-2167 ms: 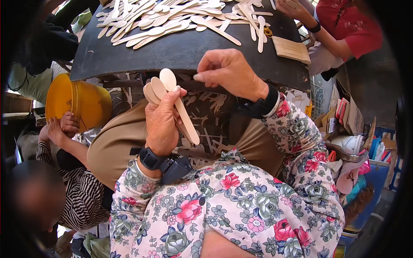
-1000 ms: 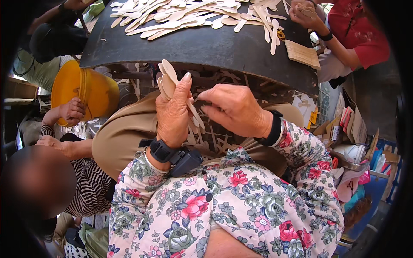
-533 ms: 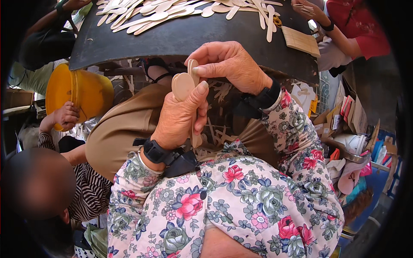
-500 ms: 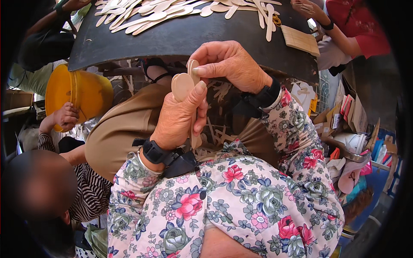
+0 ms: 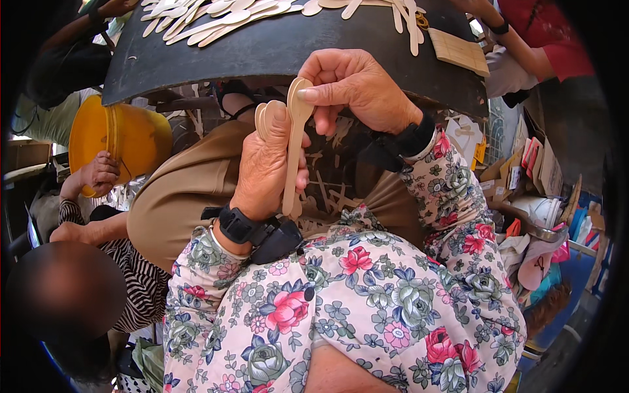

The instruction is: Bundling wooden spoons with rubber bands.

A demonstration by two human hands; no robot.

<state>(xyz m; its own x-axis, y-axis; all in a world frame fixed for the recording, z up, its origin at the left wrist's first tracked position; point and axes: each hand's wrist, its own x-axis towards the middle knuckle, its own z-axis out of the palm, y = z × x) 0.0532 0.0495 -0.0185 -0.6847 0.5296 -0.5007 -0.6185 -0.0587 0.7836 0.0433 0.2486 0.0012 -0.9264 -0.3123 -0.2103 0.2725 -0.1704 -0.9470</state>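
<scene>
Over my lap, my left hand (image 5: 261, 170) is closed round a few flat wooden spoons (image 5: 263, 118), their round bowls showing above the thumb. My right hand (image 5: 357, 88) pinches the bowl of another wooden spoon (image 5: 297, 134) between thumb and fingers. That spoon hangs upright with its handle pointing down, in front of my left hand's fingers. At least one more bowl edge shows behind it. Whether the left fingers also touch its handle I cannot tell.
A dark table (image 5: 262, 62) ahead bears a heap of wooden spoons (image 5: 229, 16) and a neat bundle of sticks (image 5: 457, 54). At left, a person's hand (image 5: 101, 173) rests on a yellow bucket (image 5: 141, 141). Boxes (image 5: 540, 164) and clutter stand at right.
My right hand has moved slightly up, drawing a spoon up beside the others. Its full handle now shows in front of my left hand, whose thumb now points upward.
</scene>
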